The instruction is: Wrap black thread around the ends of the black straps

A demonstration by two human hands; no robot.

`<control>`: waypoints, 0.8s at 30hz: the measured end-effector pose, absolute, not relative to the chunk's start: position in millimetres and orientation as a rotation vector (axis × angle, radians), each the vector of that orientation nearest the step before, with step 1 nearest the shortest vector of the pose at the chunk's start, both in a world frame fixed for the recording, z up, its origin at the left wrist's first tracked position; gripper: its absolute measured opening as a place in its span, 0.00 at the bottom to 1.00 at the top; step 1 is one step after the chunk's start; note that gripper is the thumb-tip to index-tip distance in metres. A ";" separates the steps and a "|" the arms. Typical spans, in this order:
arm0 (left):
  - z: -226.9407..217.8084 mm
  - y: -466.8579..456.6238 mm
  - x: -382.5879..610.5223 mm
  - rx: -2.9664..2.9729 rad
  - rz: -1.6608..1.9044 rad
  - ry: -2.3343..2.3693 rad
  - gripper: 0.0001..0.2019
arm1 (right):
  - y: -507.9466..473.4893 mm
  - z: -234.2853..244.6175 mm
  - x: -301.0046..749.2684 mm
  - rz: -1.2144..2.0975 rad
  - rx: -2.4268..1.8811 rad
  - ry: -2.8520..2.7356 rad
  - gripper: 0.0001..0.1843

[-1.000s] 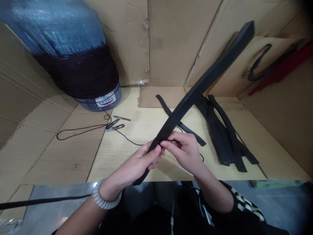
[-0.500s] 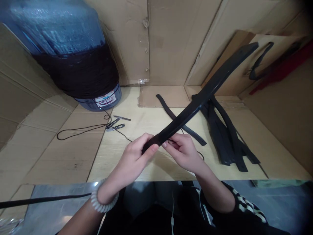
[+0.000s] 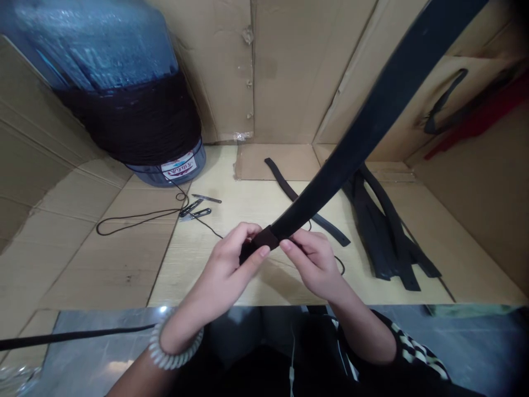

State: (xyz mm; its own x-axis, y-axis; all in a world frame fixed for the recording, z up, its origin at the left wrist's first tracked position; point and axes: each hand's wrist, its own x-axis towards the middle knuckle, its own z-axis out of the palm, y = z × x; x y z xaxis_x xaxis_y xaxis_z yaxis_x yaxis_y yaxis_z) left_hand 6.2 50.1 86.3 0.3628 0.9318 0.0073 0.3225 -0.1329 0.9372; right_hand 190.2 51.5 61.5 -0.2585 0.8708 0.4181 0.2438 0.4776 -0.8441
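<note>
Raised nearer the head camera, the black strap [image 3: 355, 149] now runs out past the view's top right, its lower end pinched between the left hand [image 3: 223, 270] and right hand [image 3: 314, 264], both pressed closed above the tabletop's [image 3: 185, 264] near edge. Further black strips [image 3: 384, 237] lie heaped towards the right edge, with a single strip [image 3: 289, 190] apart.

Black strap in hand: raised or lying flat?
Raised: the black strap, pinched between left hand and right hand, rises diagonally out of frame.

Dim warm lt, soft shadows, fisheye edges, dark corners
</note>
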 end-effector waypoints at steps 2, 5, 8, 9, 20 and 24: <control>88.2 56.6 -2.2 1.514 0.647 0.948 0.16 | 51.1 62.6 190.6 0.886 -0.891 -1.754 0.11; 80.6 65.7 -10.8 1.118 0.364 0.597 0.28 | 52.5 64.3 191.0 1.057 -0.773 -1.755 0.12; 66.6 67.4 -8.5 0.759 0.188 0.348 0.32 | 55.0 64.1 192.6 1.174 -0.715 -1.774 0.15; 62.6 66.1 -5.8 0.656 0.189 0.300 0.30 | 55.8 63.3 193.4 1.197 -0.718 -1.768 0.15; 68.5 53.5 5.1 0.591 0.492 0.511 0.15 | 60.7 59.8 192.8 1.181 -0.867 -1.747 0.15; 72.7 50.7 10.7 0.734 0.612 0.703 0.13 | 60.5 56.5 187.7 0.995 -0.992 -1.733 0.13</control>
State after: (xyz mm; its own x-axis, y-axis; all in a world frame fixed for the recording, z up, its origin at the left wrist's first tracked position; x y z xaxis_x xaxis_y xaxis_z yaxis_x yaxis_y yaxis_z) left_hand 10.7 50.7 72.7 0.6144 0.7071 -0.3502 -0.2491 0.5949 0.7642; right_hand 187.7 60.5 56.5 -0.2948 0.9094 0.2933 0.2051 0.3601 -0.9101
